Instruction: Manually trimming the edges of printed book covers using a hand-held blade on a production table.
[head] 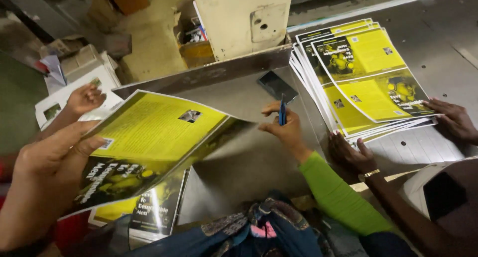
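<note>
Sheet handling, status:
- Left hand (47,162): closed on edge of one yellow-black printed sheet (149,137), held up over table (249,162), lower left
- Right hand (284,127): pinching blue pen-like tool (282,112), centre of table
- Small pile (149,212) under the sheet: few sheets, prob. done
- Big fanned stack (363,78) at right, co-worker's hands (453,120) on it: most appears left

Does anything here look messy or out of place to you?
The stack of yellow and black printed sheets on the grey table is fanned out, its edges stepped rather than squared. The sheet in the left hand sags and bends along its middle. Nothing looks torn or spilled.
</note>
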